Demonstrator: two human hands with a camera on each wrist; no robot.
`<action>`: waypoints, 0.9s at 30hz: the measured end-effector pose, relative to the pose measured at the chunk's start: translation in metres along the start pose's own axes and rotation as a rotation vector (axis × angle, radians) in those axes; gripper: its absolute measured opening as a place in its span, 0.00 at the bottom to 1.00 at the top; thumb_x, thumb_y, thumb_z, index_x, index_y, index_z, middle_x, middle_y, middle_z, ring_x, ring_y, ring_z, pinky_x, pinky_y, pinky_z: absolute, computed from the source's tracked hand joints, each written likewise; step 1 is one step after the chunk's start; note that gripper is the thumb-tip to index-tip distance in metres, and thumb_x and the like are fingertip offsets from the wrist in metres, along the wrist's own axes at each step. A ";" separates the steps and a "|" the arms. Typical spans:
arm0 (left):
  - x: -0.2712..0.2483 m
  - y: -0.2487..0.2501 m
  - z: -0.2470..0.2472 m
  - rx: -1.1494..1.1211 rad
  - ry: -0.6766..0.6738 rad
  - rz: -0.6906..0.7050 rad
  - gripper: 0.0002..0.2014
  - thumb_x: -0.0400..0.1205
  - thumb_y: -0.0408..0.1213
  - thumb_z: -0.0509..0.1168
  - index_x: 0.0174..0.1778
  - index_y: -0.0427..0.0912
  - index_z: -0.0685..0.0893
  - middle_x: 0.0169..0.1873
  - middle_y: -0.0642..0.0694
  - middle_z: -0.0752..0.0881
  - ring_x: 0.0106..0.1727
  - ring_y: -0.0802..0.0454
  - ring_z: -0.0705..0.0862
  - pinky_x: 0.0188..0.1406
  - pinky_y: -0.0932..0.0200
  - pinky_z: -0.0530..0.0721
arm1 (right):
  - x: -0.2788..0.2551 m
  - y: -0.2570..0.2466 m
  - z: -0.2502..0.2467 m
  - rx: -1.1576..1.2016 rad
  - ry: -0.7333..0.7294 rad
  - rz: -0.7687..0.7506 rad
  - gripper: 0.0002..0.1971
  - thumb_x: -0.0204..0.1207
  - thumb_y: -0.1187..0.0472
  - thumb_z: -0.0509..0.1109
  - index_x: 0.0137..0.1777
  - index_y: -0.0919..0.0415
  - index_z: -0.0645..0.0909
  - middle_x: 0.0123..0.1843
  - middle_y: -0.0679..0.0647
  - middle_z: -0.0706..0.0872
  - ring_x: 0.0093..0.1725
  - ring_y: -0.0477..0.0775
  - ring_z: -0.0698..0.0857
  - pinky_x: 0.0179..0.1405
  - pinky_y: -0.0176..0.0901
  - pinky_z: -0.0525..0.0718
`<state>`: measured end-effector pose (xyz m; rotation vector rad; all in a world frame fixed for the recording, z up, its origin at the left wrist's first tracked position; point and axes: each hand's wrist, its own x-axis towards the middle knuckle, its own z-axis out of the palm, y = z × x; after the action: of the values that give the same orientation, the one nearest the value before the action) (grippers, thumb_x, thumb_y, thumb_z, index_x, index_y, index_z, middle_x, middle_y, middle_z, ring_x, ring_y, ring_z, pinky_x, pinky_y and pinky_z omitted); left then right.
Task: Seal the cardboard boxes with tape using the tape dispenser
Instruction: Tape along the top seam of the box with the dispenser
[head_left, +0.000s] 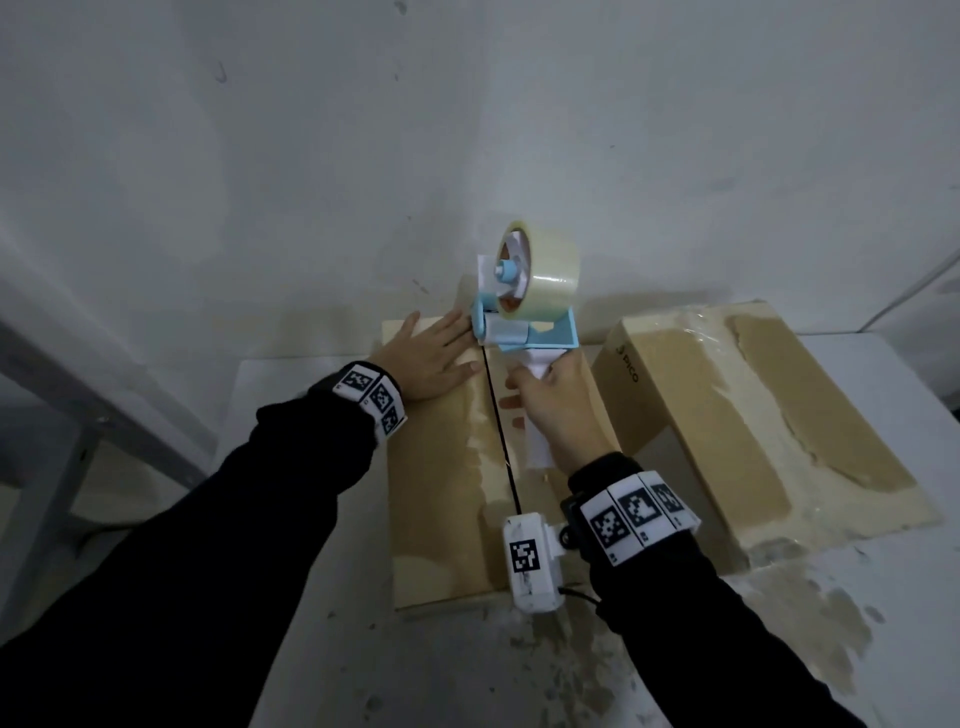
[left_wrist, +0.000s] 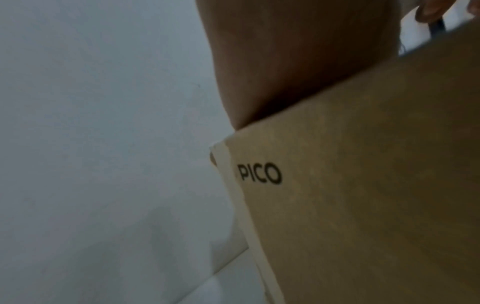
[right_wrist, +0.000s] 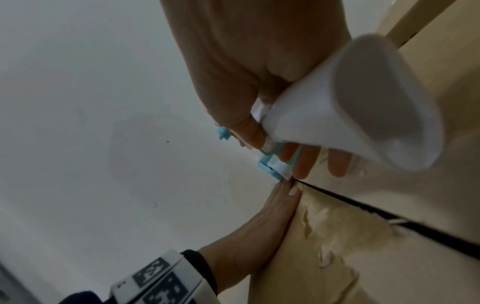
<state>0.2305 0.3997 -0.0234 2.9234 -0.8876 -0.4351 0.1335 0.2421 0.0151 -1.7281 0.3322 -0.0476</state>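
Observation:
A flat brown cardboard box (head_left: 441, 467) lies in front of me with a dark centre seam (head_left: 498, 426) running along its top. My left hand (head_left: 426, 353) lies flat with straight fingers on the far left part of the box top. My right hand (head_left: 556, 400) grips the white handle (right_wrist: 350, 115) of a blue and white tape dispenser (head_left: 524, 317) carrying a clear tape roll (head_left: 543, 273). The dispenser's front sits at the far end of the seam, beside my left fingertips (right_wrist: 288, 193). The box side reads PICO (left_wrist: 259, 174).
A second cardboard box (head_left: 753, 415), with tape and torn patches on top, lies to the right on the white stained table (head_left: 805, 623). A white wall (head_left: 363, 156) rises right behind the boxes. A grey frame (head_left: 67, 395) stands at the left.

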 end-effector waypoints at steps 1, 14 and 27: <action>-0.001 0.001 0.002 0.009 0.028 -0.001 0.30 0.86 0.55 0.42 0.82 0.51 0.43 0.83 0.53 0.44 0.83 0.58 0.40 0.80 0.39 0.38 | 0.000 -0.001 -0.001 -0.022 0.001 -0.010 0.20 0.80 0.59 0.66 0.69 0.61 0.67 0.55 0.61 0.83 0.40 0.49 0.86 0.28 0.41 0.87; -0.004 0.009 0.002 0.084 0.046 -0.072 0.30 0.86 0.55 0.43 0.82 0.49 0.43 0.83 0.53 0.46 0.83 0.58 0.42 0.80 0.41 0.40 | 0.002 0.009 0.007 -0.100 0.028 -0.021 0.25 0.82 0.57 0.63 0.73 0.65 0.58 0.37 0.52 0.77 0.30 0.50 0.78 0.16 0.32 0.74; -0.005 0.012 0.006 0.054 0.089 -0.081 0.29 0.85 0.55 0.44 0.82 0.53 0.45 0.83 0.57 0.47 0.83 0.58 0.44 0.79 0.33 0.44 | -0.022 0.008 0.007 -0.104 0.069 -0.030 0.27 0.81 0.57 0.64 0.74 0.66 0.57 0.47 0.57 0.80 0.42 0.59 0.82 0.29 0.46 0.82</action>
<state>0.2185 0.3927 -0.0267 3.0095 -0.7844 -0.2865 0.1121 0.2534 0.0098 -1.8375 0.3649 -0.1131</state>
